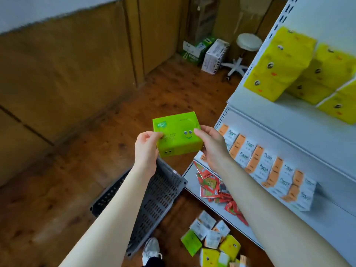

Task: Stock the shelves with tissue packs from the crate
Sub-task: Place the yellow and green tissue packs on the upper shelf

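Note:
A green tissue pack (176,133) with a smiley face is held in the air between both hands, left of the white shelf unit (269,120). My left hand (146,149) pinches its left edge and my right hand (212,145) grips its right side. Below my left forearm lies the grey perforated crate (163,191), tipped on the floor. Loose tissue packs (212,239), white, green and yellow, lie scattered on the floor beside it. Yellow packs (300,68) stand on the upper shelf, orange-and-white packs (269,166) on the middle one, red packs (213,185) on the bottom one.
Wooden floor (96,160) stretches to the left, bounded by brown wall panels. At the back stand cardboard boxes (204,51) and a white stool (244,53). My shoe (151,249) shows near the bottom edge, next to the crate.

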A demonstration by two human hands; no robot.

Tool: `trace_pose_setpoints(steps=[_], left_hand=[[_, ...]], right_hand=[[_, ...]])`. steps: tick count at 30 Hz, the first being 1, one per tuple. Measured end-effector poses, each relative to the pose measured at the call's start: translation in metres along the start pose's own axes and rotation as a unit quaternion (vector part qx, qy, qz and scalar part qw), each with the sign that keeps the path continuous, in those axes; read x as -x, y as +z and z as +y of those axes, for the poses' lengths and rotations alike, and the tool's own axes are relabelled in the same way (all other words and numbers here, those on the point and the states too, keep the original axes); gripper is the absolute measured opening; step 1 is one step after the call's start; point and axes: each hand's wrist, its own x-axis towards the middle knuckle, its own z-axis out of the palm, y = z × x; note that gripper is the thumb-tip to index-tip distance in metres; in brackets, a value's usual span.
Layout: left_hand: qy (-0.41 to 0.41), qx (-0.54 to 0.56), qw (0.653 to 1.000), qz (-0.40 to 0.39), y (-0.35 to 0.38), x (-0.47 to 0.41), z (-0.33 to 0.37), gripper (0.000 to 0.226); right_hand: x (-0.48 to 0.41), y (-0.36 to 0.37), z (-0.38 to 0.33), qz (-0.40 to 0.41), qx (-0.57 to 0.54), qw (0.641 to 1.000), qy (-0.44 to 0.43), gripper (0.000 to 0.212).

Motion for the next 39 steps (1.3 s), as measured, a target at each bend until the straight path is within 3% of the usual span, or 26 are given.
trace_pose_setpoints(steps=[8, 14, 15, 18, 22, 27, 31, 39], left_hand=[[0.087, -0.031, 0.991, -0.093, 0.088, 0.09, 0.0, 0.01], [0.116, -0.057, 0.966, -0.223, 0.181, 0.16, -0.019, 0.011], [0.117, -0.066, 0.96, -0.245, 0.196, 0.171, -0.023, 0.02], [0.118, -0.107, 0.935, -0.317, 0.239, 0.201, -0.037, 0.045], [0.132, -0.155, 0.891, -0.406, 0.295, 0.228, -0.066, 0.035], [0.143, -0.254, 0.816, -0.499, 0.363, 0.235, -0.115, 0.046], [0.157, -0.318, 0.773, -0.526, 0.412, 0.232, -0.159, 0.051], [0.208, -0.34, 0.756, -0.519, 0.49, 0.236, -0.225, 0.043]], right_hand=[[0.054, -0.108, -0.043, 0.044, -0.015, 0.996, -0.08, 0.006], [0.107, -0.219, -0.074, 0.117, -0.044, 0.982, -0.142, 0.014], [0.115, -0.238, -0.077, 0.13, -0.048, 0.978, -0.155, 0.016], [0.137, -0.293, -0.085, 0.176, -0.057, 0.965, -0.185, 0.02], [0.15, -0.359, -0.078, 0.256, -0.064, 0.946, -0.19, 0.027], [0.15, -0.431, -0.057, 0.359, -0.072, 0.914, -0.178, 0.029], [0.142, -0.473, -0.041, 0.432, -0.087, 0.885, -0.151, 0.027], [0.117, -0.543, -0.012, 0.555, -0.032, 0.824, -0.108, 0.03]])
